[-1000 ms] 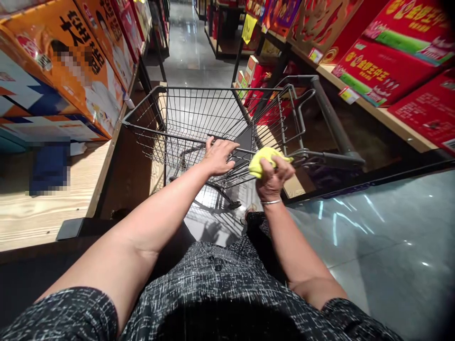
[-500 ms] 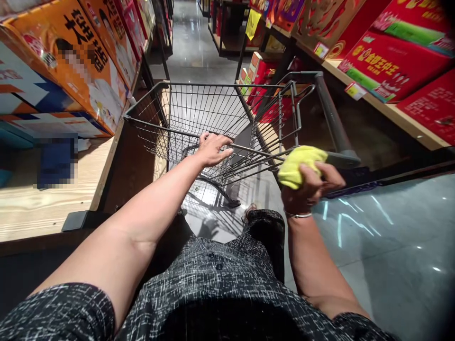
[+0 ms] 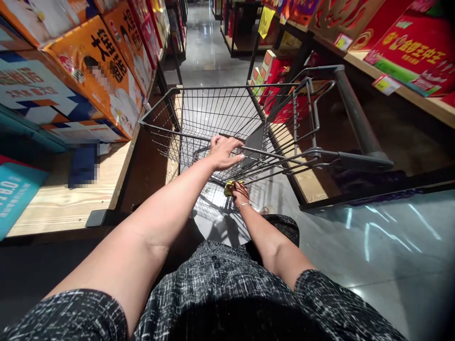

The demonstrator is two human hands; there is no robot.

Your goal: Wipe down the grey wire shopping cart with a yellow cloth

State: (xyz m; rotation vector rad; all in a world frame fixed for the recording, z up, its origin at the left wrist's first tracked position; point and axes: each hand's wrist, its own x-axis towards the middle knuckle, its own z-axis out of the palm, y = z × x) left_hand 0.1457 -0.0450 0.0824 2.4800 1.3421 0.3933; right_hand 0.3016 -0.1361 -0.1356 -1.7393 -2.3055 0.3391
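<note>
A black wire shopping cart [image 3: 220,109] stands in the aisle in front of me, its basket empty. My left hand [image 3: 224,151] rests on the near top rail of the basket, fingers curled over the wire. My right hand [image 3: 240,193] reaches low under the rear of the basket and is closed on a yellow cloth [image 3: 229,186], pressed against the lower frame. The cart's grey handle bar [image 3: 355,118] sticks out to the right, with nothing touching it.
Wooden shelves with orange and white boxes [image 3: 110,80] line the left side. Red gift boxes [image 3: 401,52] fill the shelves on the right. A low wooden shelf board [image 3: 60,203] lies at my left. The glossy grey floor [image 3: 373,246] runs ahead down the aisle.
My right hand has carried the yellow cloth from the handle end on the right down and left to the cart's lower frame. My left hand has stayed on the rail.
</note>
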